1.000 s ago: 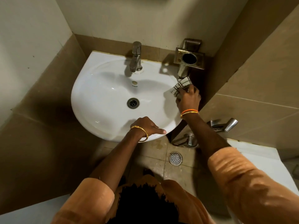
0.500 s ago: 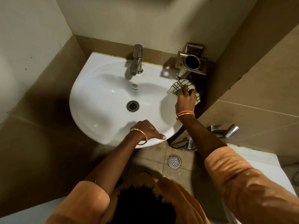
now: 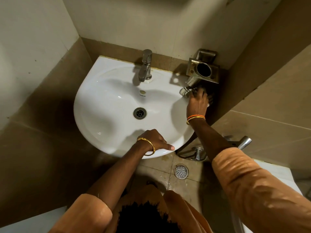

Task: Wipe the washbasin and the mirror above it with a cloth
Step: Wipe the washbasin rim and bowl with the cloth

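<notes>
Right hand (image 3: 198,103) is laid flat on the checked cloth (image 3: 186,90), fingers spread and nearly straight, cloth pressed onto the right rear rim of the washbasin (image 3: 104,105); fingertips are motion-blurred. Only a small bunched part of the cloth is seen past the fingers, white with dark lines, soft fabric. Left hand (image 3: 154,140) is rested on the front rim of the washbasin, fingers curled over the edge toward the bowl, thumb stretched out along the rim; nothing is held in it.

One washbasin: white glazed ceramic, rounded front, glossy. One tap (image 3: 145,66) at the rear centre of the washbasin, brushed metal, single lever. One round metal drain (image 3: 139,113) in the bowl's centre. One square metal holder (image 3: 202,69) on the wall just right of and behind the washbasin, with a round dark opening. One round perforated floor drain (image 3: 181,171) below the washbasin's front right. Metal valve (image 3: 242,142) on the wall right of the washbasin.

Bangles: one gold on the left wrist, an orange thread and a gold band on the right. Two orange sleeves. Walls are tiled, beige and brown. Mirror not in view.
</notes>
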